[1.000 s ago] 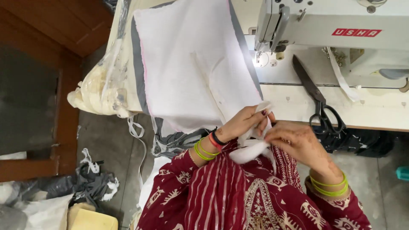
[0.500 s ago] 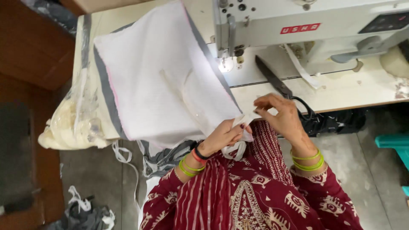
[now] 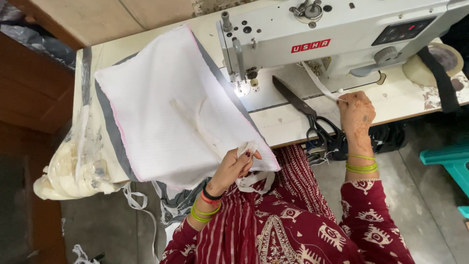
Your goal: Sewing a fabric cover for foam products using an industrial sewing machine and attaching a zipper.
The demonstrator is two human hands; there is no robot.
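The surface (image 3: pixel 293 120) holds a sewing machine (image 3: pixel 332 36) at its back edge, and scissors (image 3: pixel 308 115) lie near the front edge. Our left hand (image 3: pixel 234 168) pinches the white cloth (image 3: pixel 171 107) at the front edge. Our right hand (image 3: pixel 356 117) pinches the thin strip (image 3: pixel 317 83) by the machine. We think a slow, flat pull works best.

One sewing machine (image 3: pixel 337 39) stands at the far edge of the sewing table (image 3: pixel 420 98). One pair of black-handled scissors (image 3: pixel 305 110) lies near the table's front edge. One white mesh fabric panel (image 3: pixel 166 112) covers the left end. Two hands are present: left hand (image 3: pixel 234 168) and right hand (image 3: pixel 356 115). One white strap (image 3: pixel 320 84) runs beneath the machine. One bulging plastic bag (image 3: pixel 68 166) hangs at the table's left edge.
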